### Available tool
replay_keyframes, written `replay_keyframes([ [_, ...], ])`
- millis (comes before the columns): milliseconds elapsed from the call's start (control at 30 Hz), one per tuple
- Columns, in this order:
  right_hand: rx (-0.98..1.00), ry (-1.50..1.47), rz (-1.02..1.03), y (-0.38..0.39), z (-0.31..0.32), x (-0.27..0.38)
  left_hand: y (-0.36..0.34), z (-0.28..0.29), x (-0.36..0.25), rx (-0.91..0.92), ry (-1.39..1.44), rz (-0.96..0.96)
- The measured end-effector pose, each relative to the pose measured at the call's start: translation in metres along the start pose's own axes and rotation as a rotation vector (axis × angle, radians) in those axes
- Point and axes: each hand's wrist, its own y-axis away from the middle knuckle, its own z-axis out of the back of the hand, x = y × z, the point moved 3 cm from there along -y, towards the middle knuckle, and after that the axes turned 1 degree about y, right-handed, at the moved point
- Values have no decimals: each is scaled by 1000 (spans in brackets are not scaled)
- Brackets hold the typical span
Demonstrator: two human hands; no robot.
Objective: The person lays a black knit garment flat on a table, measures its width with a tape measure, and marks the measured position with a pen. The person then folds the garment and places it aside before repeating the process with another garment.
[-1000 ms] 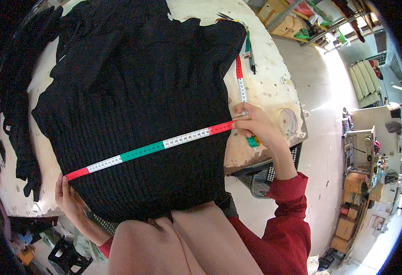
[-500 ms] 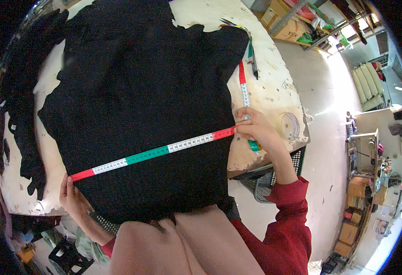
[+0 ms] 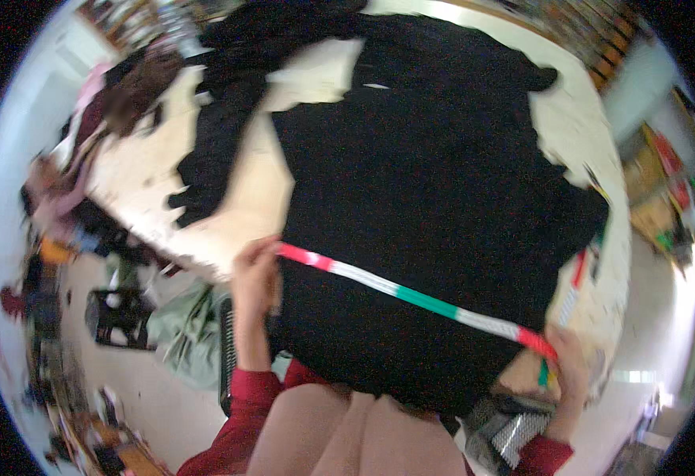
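Observation:
A black knit garment point(image 3: 419, 182) lies spread toward my body on the pale, worn tabletop point(image 3: 149, 174). A red, white and green tape measure point(image 3: 426, 303) is stretched across its lower part. My left hand point(image 3: 254, 278) pinches the tape's end at the garment's left edge. My right hand point(image 3: 565, 361) grips the tape at the right edge, where more tape runs up along the table. The picture is blurred by motion.
Another black piece point(image 3: 228, 135) and a pile of brown and pink fabric point(image 3: 137, 91) lie leftward. Below the table are a black plastic crate point(image 3: 113, 321), a pale green cloth bundle point(image 3: 181, 341) and a grey basket point(image 3: 514, 428). Cartons point(image 3: 645, 174) stand at the right.
The camera view has swung leftward, shifting the table rightward in the picture and showing more of the room at the left. My hands still hold the stretched tape across the garment.

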Motion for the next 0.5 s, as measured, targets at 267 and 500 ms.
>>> replay_keyframes([
  [267,123,-218,19,-7,-7,1,-3,0,-1,95,91,-47],
  [500,-59,-81,-3,-6,-4,-8,-5,-2,1,40,92,-81],
])
